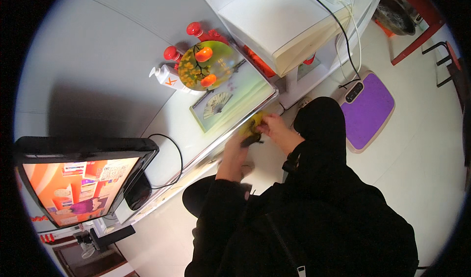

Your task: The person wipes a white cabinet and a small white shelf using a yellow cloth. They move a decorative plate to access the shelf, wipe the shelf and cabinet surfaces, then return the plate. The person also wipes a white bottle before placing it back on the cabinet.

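Observation:
A small yellow and dark object [254, 124], too blurred to name, is between my two hands at the front edge of a white cabinet. My left hand [235, 148] holds it from the lower left; its fingers are partly hidden behind the object. From the right, the fingers of my right hand [271, 125] pinch its yellow part. On the nearby cabinet top [173, 120] lies a mat [243, 89] printed with a folding fan. A round board or tray [220, 65] printed with orange fruit rests over the mat's far part.
A white pump bottle [169, 79] and two red-topped containers [194, 29] stand by the wall. A lit television [81, 185] occupies the cabinet's left end. Right of me, a purple scale [371, 111] lies on the floor. Cables [346, 37] hang from a white box-like unit [265, 30].

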A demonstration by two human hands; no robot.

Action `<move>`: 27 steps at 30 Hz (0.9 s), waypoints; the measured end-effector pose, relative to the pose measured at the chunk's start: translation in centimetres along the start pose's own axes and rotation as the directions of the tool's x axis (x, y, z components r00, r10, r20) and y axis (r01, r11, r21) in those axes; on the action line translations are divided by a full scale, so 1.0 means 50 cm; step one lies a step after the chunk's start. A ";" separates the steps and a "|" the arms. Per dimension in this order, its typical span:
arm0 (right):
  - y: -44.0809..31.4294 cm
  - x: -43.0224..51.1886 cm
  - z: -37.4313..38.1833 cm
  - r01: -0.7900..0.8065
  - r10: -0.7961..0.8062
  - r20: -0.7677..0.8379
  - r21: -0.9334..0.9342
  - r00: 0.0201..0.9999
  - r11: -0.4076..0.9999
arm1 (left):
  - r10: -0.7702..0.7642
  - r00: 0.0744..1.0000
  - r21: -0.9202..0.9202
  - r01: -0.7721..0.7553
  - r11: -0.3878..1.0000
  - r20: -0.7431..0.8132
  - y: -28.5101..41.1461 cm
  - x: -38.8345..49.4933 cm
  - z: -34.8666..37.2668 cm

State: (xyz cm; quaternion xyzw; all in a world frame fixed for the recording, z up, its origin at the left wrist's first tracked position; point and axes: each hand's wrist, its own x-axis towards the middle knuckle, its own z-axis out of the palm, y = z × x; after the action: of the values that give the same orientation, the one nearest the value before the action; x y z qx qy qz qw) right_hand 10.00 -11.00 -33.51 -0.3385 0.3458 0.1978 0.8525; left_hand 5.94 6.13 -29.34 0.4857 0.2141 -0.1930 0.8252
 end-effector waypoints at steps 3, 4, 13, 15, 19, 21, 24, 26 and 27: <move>-0.091 -0.003 -0.029 0.116 -0.110 -0.067 0.088 0.992 0.989 | 0.094 0.974 0.085 -0.113 0.990 0.205 -0.019 0.073 0.079; -0.117 -0.011 -0.039 0.150 -0.136 -0.119 0.125 0.984 0.981 | 0.002 0.987 -0.049 0.006 0.999 0.163 -0.034 0.084 0.112; -0.046 -0.018 0.008 0.193 -0.174 -0.162 0.111 0.971 0.975 | -0.187 0.981 -0.316 0.196 0.928 0.061 -0.079 0.068 0.058; 0.004 -0.014 0.029 0.105 -0.100 -0.084 0.062 0.991 0.993 | -0.093 0.993 -0.143 0.103 0.984 0.074 -0.075 0.037 -0.021; 0.093 -0.040 0.097 -0.089 0.095 0.110 -0.055 0.989 0.995 | 0.134 0.990 0.223 -0.139 0.965 0.037 -0.037 -0.055 -0.132; 0.114 -0.071 0.129 -0.161 0.197 0.211 -0.173 0.957 0.972 | 0.087 0.988 0.024 -0.085 0.996 -0.129 -0.009 -0.106 -0.138; 0.114 -0.118 0.167 -0.177 0.319 0.289 -0.427 0.903 0.887 | 0.014 0.969 -0.354 -0.105 0.929 -0.249 0.045 -0.185 -0.121; 0.088 -0.136 0.182 -0.131 0.372 0.350 -0.554 0.860 0.822 | 0.050 0.927 -0.249 -0.151 0.957 -0.372 0.084 -0.215 -0.104; 0.068 -0.139 0.187 -0.107 0.399 0.356 -0.617 0.845 0.779 | 0.058 0.896 -0.200 -0.161 0.966 -0.440 0.102 -0.226 -0.096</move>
State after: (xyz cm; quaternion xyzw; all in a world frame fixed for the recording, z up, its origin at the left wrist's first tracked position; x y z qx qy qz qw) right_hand 7.59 -2.70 -24.99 -0.4703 0.0970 0.4846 0.7311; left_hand -1.62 13.94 -21.66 0.4280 0.3842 -0.0073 0.8180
